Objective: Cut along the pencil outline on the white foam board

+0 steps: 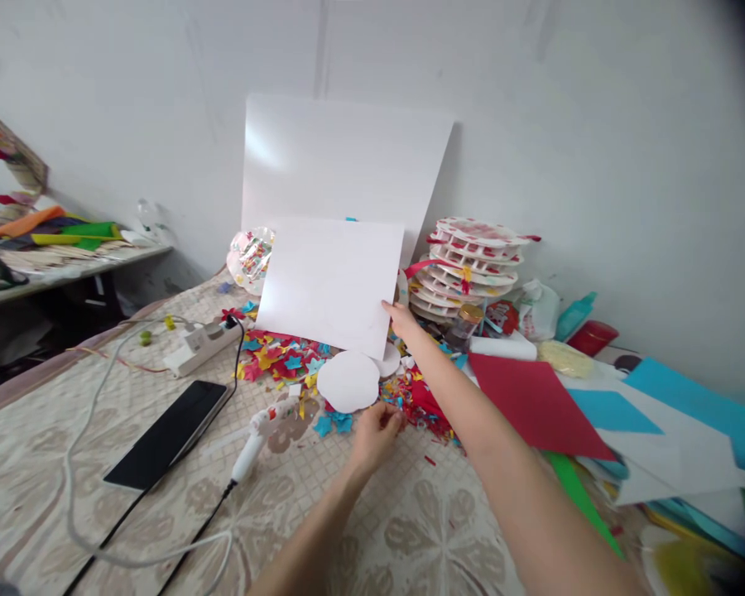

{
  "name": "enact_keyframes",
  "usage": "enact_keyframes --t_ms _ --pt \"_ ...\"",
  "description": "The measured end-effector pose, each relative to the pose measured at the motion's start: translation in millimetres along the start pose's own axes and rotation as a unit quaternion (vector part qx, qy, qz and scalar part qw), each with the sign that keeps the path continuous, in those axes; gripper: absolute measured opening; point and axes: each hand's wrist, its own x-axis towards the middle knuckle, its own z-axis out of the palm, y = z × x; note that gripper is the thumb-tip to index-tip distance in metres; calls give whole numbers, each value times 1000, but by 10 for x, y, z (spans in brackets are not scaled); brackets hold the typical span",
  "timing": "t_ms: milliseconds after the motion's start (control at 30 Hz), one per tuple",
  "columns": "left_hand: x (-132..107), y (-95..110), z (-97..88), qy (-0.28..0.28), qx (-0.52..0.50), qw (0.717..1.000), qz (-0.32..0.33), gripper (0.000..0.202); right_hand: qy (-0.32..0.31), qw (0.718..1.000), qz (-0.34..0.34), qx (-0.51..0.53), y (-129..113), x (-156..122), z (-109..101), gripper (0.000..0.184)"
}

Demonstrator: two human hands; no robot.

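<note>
My right hand (400,319) reaches forward and pinches the right edge of a white rectangular board (329,281), which stands tilted. Lower down, my left hand (376,432) is curled with its fingertips together; whether anything small is between them I cannot make out. Just beyond it is a white scalloped paper disc (348,381), with part of another white piece (390,361) behind. Star-shaped paper cutouts (285,360) in red, yellow and blue lie under and around the board. A heap of small coloured scraps (419,401) spreads right of my left hand.
A glue gun (257,439), a black phone (167,434) and a white power strip (204,348) with cables lie left. A larger white board (348,157) leans on the wall. Right are stacked round frames (472,265), a lidded jar (464,325) and red sheets (534,401).
</note>
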Motion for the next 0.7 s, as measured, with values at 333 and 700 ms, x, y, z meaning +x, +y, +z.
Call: enact_keyframes --t_ms 333,700 --pt "2 -7 22 -18 51 999 1 17 111 981 -107 116 -876 54 -100 7" --pt "111 67 110 -47 122 991 -41 36 261 922 -263 111 -1625 -1344 -931 23"
